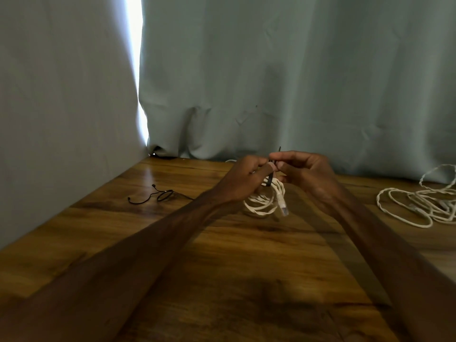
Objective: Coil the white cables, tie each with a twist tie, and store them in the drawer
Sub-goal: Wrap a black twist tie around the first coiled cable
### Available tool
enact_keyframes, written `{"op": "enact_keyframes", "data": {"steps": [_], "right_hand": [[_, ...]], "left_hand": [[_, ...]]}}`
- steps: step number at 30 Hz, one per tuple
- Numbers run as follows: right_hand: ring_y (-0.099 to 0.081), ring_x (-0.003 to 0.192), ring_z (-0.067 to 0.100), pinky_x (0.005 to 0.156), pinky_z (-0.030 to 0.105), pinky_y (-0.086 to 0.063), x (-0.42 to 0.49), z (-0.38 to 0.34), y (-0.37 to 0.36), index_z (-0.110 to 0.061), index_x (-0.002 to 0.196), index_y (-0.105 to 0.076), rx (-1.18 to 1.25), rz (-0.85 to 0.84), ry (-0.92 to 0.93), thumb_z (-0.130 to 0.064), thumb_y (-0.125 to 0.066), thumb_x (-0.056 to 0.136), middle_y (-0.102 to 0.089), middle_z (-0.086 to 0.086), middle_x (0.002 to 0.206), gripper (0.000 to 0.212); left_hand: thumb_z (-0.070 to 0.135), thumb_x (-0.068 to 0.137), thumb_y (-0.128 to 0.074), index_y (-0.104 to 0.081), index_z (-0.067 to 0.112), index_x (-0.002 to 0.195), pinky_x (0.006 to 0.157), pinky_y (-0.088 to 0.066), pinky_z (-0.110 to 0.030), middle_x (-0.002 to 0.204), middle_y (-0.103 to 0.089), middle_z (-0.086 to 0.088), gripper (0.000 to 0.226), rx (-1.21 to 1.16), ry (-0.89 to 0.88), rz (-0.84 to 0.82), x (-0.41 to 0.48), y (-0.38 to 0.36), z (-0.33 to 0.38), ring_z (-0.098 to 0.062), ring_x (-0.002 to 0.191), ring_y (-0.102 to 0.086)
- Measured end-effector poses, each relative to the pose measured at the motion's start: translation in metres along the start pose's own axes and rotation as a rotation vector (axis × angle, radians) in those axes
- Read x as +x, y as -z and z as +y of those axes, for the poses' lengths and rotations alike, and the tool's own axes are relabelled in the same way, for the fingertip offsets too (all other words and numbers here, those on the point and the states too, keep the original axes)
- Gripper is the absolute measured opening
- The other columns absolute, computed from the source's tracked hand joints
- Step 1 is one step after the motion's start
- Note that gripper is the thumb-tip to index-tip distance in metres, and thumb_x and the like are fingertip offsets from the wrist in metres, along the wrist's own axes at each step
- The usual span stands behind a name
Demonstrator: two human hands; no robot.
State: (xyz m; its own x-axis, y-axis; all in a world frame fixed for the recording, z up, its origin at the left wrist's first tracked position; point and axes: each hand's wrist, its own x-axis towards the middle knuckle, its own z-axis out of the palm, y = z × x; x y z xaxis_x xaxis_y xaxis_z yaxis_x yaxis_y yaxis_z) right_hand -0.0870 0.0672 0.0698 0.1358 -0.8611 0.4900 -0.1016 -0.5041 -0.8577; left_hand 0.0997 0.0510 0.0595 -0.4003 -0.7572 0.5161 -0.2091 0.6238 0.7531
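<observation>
From the head camera we look down on a wooden table (222,267), with two bare forearms reaching away from us and meeting near the table's far edge.

The left hand (243,178) has its fingers curled around the top of a coiled white cable (261,203), holding it just above the tabletop. The coil hangs below the hands in several loops, and its clear plug (284,210) dangles on the right side of the coil.

A black twist tie (270,180) wraps across the top of the coil, between the two hands. The right hand (304,174) pinches the tie's upper part between thumb and fingertips, close against the left hand. One thin black end pokes up above the knuckles. We cannot tell how far the tie is twisted.

Far to the right, well apart from the hands, more loose white cables (419,206) lie in open, tangled loops on the wood. To the left of the hands, a few spare black ties (161,195) rest on the table, one of them bent into a small ring.

A pale grey-green curtain (271,70) hangs behind the table, its hem bunched on the far edge. A bright strip of daylight (134,58) shows at a gap on the left.
</observation>
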Motion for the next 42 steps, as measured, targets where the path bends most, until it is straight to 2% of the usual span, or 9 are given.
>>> {"op": "enact_keyframes", "data": {"steps": [6,10,12,14,20,27,33,38,42], "right_hand": [[-0.078,0.086,0.015,0.072,0.02,-0.06,-0.003,0.003,-0.005,-0.01,0.11,-0.077,-0.216,0.043,0.209,-0.001,-0.069,0.092,-0.08,-0.002,0.096,0.022],[-0.076,0.089,0.008,0.076,0.02,-0.06,-0.002,0.011,-0.006,-0.009,0.112,-0.078,-0.399,0.081,0.287,-0.003,-0.069,0.094,-0.079,-0.002,0.099,0.021],[-0.075,0.088,0.001,0.076,0.016,-0.058,-0.003,0.013,-0.007,-0.013,0.11,-0.079,-0.438,0.088,0.277,-0.005,-0.07,0.094,-0.078,-0.009,0.096,0.02],[-0.073,0.088,-0.003,0.076,0.011,-0.054,-0.005,0.014,-0.008,-0.019,0.11,-0.078,-0.458,0.085,0.274,-0.006,-0.071,0.094,-0.076,-0.014,0.095,0.022],[-0.072,0.096,0.009,0.081,0.029,-0.06,0.001,0.02,-0.013,-0.019,0.108,-0.079,-0.458,0.151,0.3,-0.002,-0.074,0.088,-0.076,-0.004,0.102,0.027],[-0.076,0.092,0.009,0.084,0.028,-0.061,-0.001,0.017,-0.013,-0.018,0.112,-0.078,-0.399,0.087,0.251,0.0,-0.072,0.09,-0.08,-0.003,0.1,0.029],[-0.077,0.078,0.01,0.072,0.019,-0.059,-0.005,0.009,-0.007,-0.01,0.104,-0.078,-0.249,-0.029,0.178,0.007,-0.068,0.09,-0.08,-0.006,0.083,0.024],[-0.077,0.081,0.012,0.074,0.02,-0.059,-0.005,0.004,-0.007,-0.01,0.105,-0.077,-0.212,-0.08,0.097,0.007,-0.069,0.089,-0.08,-0.003,0.086,0.025],[-0.074,0.079,0.019,0.064,0.031,-0.061,-0.004,-0.005,-0.015,-0.008,0.103,-0.077,-0.239,0.16,0.162,-0.01,-0.07,0.095,-0.078,0.005,0.091,0.01]], "left_hand": [[0.024,0.106,-0.049,-0.069,0.017,0.086,0.057,-0.044,-0.037,0.084,-0.062,-0.038,0.03,-0.041,-0.018,0.06,0.003,0.0,0.005,-0.026,0.061,-0.056],[0.026,0.105,-0.049,-0.07,0.007,0.087,0.055,-0.049,-0.044,0.071,-0.067,-0.017,0.033,0.087,-0.073,0.117,0.004,0.0,0.002,-0.027,0.057,-0.06],[0.019,0.105,-0.051,-0.067,0.007,0.08,0.052,-0.044,-0.034,0.06,-0.059,0.004,0.032,0.139,-0.123,0.165,0.004,0.001,0.003,-0.007,0.05,-0.052],[0.014,0.104,-0.051,-0.065,0.01,0.077,0.053,-0.042,-0.025,0.057,-0.056,0.012,0.031,0.149,-0.153,0.209,0.004,0.002,0.007,0.0,0.049,-0.051],[0.016,0.102,-0.05,-0.064,-0.001,0.077,0.056,-0.047,-0.034,0.068,-0.066,-0.01,0.034,0.186,-0.235,0.296,0.005,0.004,0.008,-0.018,0.059,-0.061],[0.01,0.107,-0.047,-0.068,-0.001,0.09,0.056,-0.036,-0.007,0.069,-0.061,0.012,0.029,0.196,-0.231,0.269,0.003,0.003,0.011,0.006,0.057,-0.057],[0.015,0.104,-0.049,-0.071,0.004,0.077,0.061,-0.052,-0.031,0.07,-0.071,-0.005,0.036,0.168,-0.222,0.22,0.004,0.003,0.009,-0.015,0.061,-0.065],[0.009,0.1,-0.05,-0.064,-0.003,0.068,0.053,-0.045,-0.034,0.055,-0.058,-0.003,0.037,0.165,-0.146,0.301,0.007,0.0,0.008,-0.009,0.049,-0.053],[0.01,0.098,-0.05,-0.06,-0.01,0.065,0.053,-0.046,-0.045,0.053,-0.051,-0.01,0.04,0.133,-0.038,0.372,0.012,0.0,0.001,-0.019,0.05,-0.05]]}}
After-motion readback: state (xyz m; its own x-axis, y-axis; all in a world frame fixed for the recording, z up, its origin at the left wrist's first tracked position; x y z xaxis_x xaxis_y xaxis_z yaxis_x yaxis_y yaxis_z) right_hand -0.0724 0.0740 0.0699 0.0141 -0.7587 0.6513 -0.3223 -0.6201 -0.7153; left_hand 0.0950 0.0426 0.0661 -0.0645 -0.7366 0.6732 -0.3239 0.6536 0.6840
